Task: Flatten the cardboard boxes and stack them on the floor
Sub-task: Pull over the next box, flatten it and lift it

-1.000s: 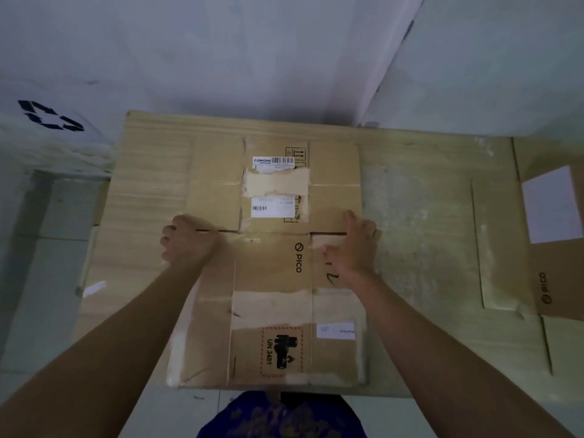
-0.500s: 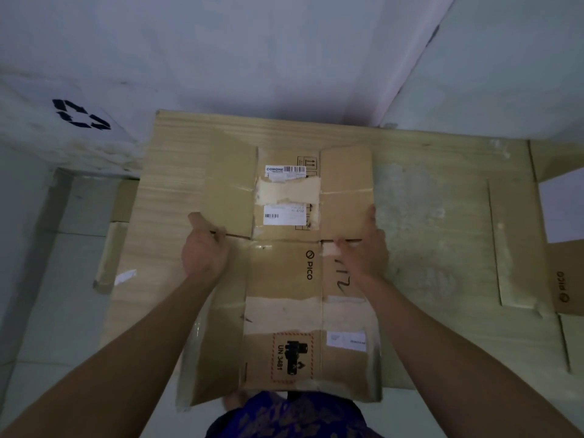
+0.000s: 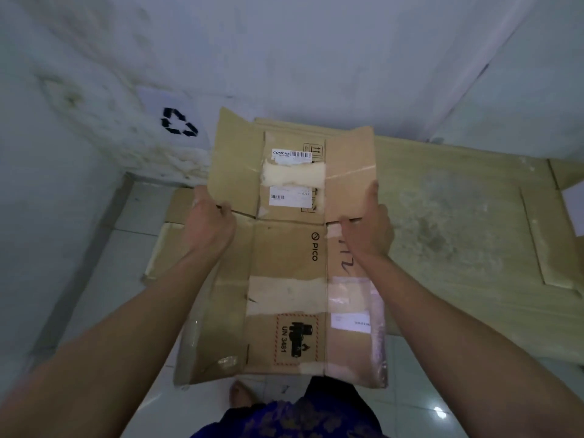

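Grip: left hand and right hand clamped on opposite side edges of flattened brown PICO-printed cardboard box, raised above large pale flattened cardboard sheet on white tiled floor. Lower level, align edges, press flaps flat.

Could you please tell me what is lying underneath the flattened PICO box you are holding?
Under the PICO box lies a larger flattened cardboard sheet on the tiled floor. Whatever is directly beneath the box is covered.
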A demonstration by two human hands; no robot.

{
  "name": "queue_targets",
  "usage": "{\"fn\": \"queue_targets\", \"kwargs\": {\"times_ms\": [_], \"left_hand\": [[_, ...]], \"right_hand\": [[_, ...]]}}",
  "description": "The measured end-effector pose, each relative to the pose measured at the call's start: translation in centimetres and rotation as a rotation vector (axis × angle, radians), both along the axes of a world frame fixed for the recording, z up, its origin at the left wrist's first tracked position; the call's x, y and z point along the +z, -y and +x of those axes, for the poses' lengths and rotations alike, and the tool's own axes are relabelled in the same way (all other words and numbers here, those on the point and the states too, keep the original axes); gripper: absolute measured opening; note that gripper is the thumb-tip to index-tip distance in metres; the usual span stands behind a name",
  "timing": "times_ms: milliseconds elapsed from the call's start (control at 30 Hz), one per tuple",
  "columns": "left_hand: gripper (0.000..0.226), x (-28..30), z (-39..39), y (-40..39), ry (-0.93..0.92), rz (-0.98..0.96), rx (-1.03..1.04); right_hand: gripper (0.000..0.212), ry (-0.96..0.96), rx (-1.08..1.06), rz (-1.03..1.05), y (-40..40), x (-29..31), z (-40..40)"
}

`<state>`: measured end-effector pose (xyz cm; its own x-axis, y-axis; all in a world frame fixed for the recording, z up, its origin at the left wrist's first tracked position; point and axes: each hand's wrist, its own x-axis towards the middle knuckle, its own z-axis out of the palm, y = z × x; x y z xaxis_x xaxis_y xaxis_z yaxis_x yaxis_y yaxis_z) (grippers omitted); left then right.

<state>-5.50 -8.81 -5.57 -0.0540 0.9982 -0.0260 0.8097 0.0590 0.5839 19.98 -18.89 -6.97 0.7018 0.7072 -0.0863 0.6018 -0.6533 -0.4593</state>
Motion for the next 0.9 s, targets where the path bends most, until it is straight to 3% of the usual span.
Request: {"fn": "queue_targets", "kwargs": {"times_ms": [200,500,700,900], "left_hand": [[0.039,5.5,-10.6,-0.6,-0.011,0.086,0.058],[0.033,10.3,-22.4,-3.2,-0.002,0.135,0.171],[0.032,10.2,-27.3,-7.0,0.033,0.164,0.185],[0.056,6.8,-31.0,-13.6,0.082,0.202,0.146]], "right_hand": [[0.095,0.037,0.061,0.133,-2.0,4.9,-10.1],[0.075,0.054,0.205,0.210,-7.0,8.9,-21.1],[0.072,0.076,0.247,0.214,-12.3,8.8,-25.7],[0.070,0.079,0.262,0.160,-19.5,5.7,-28.8]]}}
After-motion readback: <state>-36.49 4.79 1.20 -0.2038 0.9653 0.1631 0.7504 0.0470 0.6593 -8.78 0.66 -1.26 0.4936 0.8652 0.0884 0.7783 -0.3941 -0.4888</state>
